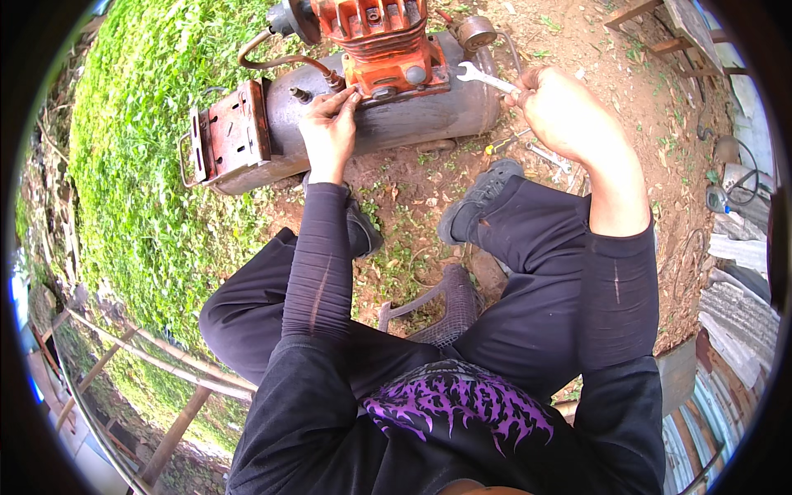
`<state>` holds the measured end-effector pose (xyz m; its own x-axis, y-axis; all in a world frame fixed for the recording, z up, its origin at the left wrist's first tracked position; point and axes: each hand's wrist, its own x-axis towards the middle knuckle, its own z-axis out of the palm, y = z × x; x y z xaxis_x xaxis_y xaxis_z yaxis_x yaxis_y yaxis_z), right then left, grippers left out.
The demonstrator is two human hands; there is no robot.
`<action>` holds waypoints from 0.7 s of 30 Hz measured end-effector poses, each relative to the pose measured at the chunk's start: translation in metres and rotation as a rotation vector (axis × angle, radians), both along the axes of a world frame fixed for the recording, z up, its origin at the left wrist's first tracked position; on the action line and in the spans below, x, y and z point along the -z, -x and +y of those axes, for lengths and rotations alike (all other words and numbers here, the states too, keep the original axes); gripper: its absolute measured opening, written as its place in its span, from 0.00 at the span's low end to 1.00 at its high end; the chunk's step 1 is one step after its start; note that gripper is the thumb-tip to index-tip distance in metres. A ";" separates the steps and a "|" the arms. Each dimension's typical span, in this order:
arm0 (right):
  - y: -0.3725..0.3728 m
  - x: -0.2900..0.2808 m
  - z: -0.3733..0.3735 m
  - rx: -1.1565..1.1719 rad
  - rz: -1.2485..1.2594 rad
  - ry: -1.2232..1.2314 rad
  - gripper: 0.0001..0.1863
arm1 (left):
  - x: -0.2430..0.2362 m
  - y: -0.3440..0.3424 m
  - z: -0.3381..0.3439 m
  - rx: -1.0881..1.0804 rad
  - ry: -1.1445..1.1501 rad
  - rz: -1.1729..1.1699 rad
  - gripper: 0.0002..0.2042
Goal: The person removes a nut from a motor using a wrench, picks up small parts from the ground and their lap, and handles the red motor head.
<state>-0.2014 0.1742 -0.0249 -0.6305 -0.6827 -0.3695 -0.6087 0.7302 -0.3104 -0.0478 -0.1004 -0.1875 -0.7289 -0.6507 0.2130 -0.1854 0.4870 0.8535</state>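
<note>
An air compressor lies in front of me, with a dark grey cylindrical tank (396, 115) and an orange finned pump head (375, 41) mounted on top. My right hand (554, 103) grips a silver open-end wrench (488, 77), its jaw pointing left, close to the right side of the pump's base. At the base's left front corner, my left hand (328, 136) has its fingers pinched together; whatever sits between the fingertips is hidden. A brown hose (285, 62) runs just beyond that hand to a fitting.
Left on the tank is a rusty orange bracket (231, 130). A round gauge (476, 31) sits at its right end. Several wrenches (551, 155) and a yellow-handled tool (492, 149) lie on the dirt right of the tank. Corrugated sheets (734, 305) are at far right.
</note>
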 end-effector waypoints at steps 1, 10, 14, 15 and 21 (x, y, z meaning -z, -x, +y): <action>0.000 0.001 0.000 -0.009 0.014 0.004 0.15 | -0.001 0.000 0.001 0.004 0.014 -0.010 0.10; -0.005 -0.004 -0.002 0.049 -0.027 0.046 0.16 | -0.005 -0.001 0.001 0.021 0.039 -0.058 0.11; -0.007 -0.005 -0.001 0.057 -0.006 0.074 0.16 | -0.003 0.001 0.000 0.031 0.015 -0.040 0.11; -0.007 -0.002 0.001 0.040 0.008 0.088 0.16 | -0.004 0.001 0.002 0.024 0.026 -0.056 0.11; -0.007 -0.010 -0.006 0.115 -0.069 0.023 0.15 | -0.005 0.002 0.006 -0.007 0.138 -0.033 0.12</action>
